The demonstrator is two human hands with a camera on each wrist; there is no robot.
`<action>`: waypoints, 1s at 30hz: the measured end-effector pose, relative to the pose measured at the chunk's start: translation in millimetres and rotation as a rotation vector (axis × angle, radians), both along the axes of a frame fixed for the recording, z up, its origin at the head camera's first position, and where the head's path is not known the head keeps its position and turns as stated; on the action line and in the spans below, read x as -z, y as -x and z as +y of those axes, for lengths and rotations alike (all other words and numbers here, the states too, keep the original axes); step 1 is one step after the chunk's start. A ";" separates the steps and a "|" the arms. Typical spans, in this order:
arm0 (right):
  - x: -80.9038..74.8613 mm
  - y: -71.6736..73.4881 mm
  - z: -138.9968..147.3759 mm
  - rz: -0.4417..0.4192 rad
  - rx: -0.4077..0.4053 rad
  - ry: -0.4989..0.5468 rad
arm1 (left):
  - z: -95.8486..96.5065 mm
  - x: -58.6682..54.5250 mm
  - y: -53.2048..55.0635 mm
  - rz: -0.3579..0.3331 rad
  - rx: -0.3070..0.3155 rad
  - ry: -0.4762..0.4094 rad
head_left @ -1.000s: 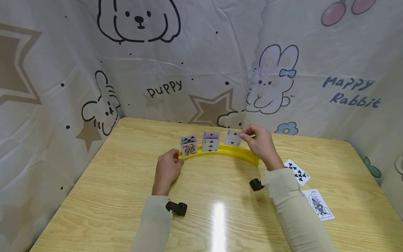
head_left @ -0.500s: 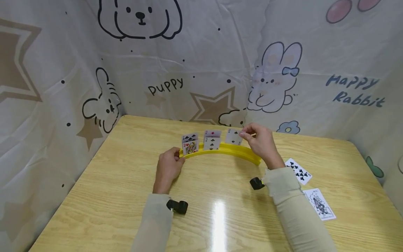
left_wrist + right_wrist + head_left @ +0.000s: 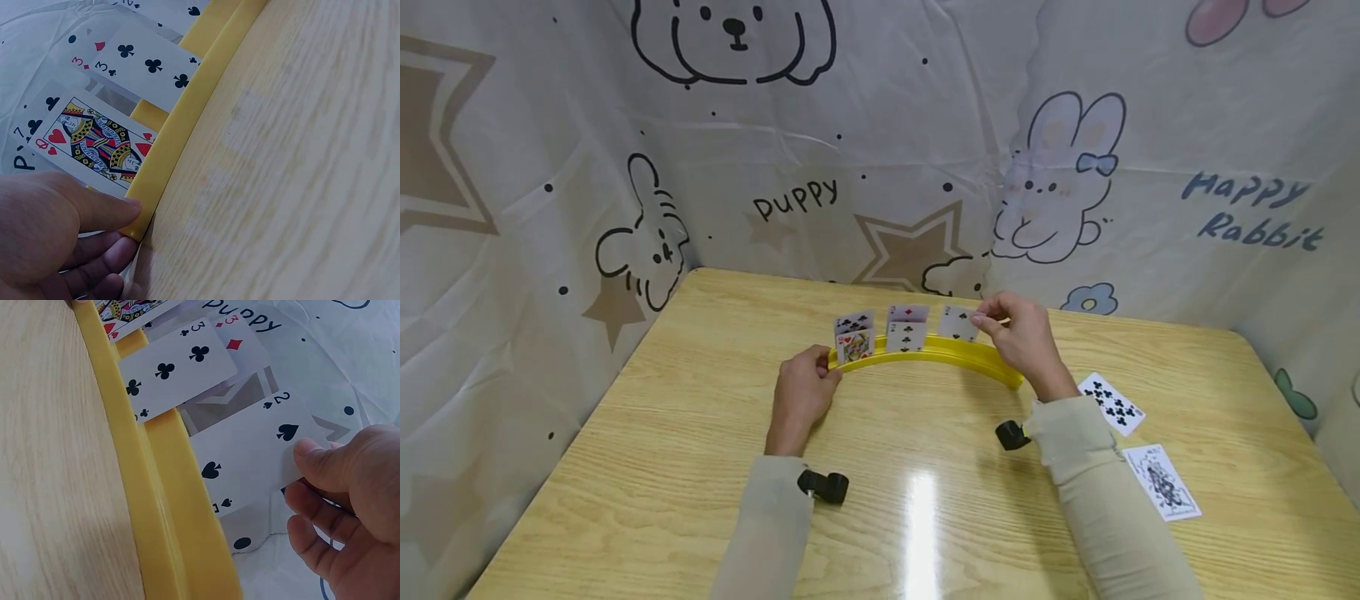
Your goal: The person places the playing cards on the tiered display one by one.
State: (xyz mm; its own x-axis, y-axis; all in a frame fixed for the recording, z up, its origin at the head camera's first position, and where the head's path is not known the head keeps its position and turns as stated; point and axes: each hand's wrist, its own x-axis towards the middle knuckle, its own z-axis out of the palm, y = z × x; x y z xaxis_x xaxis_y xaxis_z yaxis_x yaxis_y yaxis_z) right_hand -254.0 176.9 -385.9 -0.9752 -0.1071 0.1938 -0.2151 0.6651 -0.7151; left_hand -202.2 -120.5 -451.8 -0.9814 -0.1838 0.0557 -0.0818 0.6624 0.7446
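Note:
A curved yellow card holder stands on the table. My left hand grips its left end, thumb on the front face and fingers behind. My right hand pinches the two of spades by its right edge between thumb and fingers; the card stands upright at the holder's back row. In the front row are the queen of hearts and the three of clubs. Behind them rise a seven of clubs and the three of diamonds, both partly hidden.
Right of the holder a ten-like club card lies face up on the wooden table. Nearer the right forearm lies a joker-like card, partly covered by the sleeve. A printed cloth hangs behind the table.
Both hands keep their grips, and the two of spades stays at the same spot on the holder. The whole scene shifts slightly upward as the head view tilts.

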 end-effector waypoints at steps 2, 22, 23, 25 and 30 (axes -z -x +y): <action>0.4 -0.8 0.8 0.000 0.001 -0.002 | 1.0 -1.0 0.0 -0.002 -0.001 -0.001; -2.4 -11.2 22.8 -0.057 -0.024 -0.037 | -0.7 -0.8 -0.9 -0.009 -0.007 0.003; -2.4 -12.5 24.6 -0.061 -0.028 -0.041 | -0.7 -0.8 -1.0 -0.012 -0.006 0.001; -2.3 -15.7 28.4 -0.061 -0.039 -0.050 | -0.6 -0.9 -1.2 -0.017 -0.006 -0.002; -1.1 -24.7 37.9 -0.053 -0.057 -0.087 | 0.8 -2.2 -0.6 -0.027 -0.006 -0.009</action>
State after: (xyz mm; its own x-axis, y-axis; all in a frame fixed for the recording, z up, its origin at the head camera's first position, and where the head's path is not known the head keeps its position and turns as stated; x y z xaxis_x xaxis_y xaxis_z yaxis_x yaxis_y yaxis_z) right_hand -229.3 214.8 -384.8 -0.9757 -0.1766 0.1296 -0.2175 0.7129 -0.6667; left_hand -201.6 -119.7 -449.5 -0.9815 -0.1896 0.0278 -0.1054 0.6554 0.7479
